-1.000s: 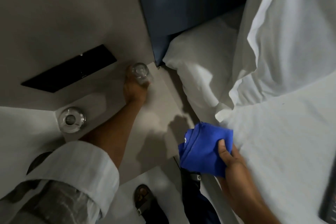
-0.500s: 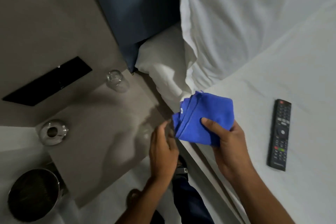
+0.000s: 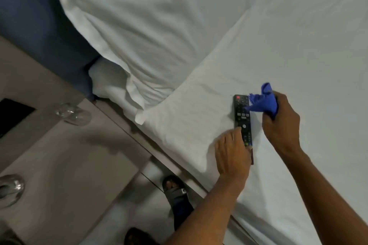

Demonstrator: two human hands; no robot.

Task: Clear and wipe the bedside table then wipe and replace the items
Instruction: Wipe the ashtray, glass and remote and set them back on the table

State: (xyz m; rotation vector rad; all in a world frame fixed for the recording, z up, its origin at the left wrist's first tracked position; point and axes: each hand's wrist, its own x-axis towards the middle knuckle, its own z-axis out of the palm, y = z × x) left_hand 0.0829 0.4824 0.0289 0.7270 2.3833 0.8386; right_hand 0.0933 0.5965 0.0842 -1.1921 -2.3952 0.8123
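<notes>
A black TV remote (image 3: 242, 113) lies on the white bed sheet (image 3: 298, 45). My left hand (image 3: 232, 153) covers its near end, fingers curled around it. My right hand (image 3: 280, 123) is just right of the remote, shut on a bunched blue cloth (image 3: 263, 101) that hangs over the remote's top right. The grey bedside table (image 3: 65, 165) is at the lower left. On it stand a clear drinking glass (image 3: 72, 114) near the back edge and a round glass ashtray (image 3: 10, 187) at the left edge.
White pillows (image 3: 139, 36) lean against a blue headboard (image 3: 39, 32) above the table. A black panel (image 3: 12, 113) is set in the wall at the left. My sandalled foot (image 3: 175, 191) stands on the floor between table and bed.
The view has swung right over the bed. Both hands moved from the bed's edge to the remote; my left hand now rests on its near end and the cloth is bunched beside it.
</notes>
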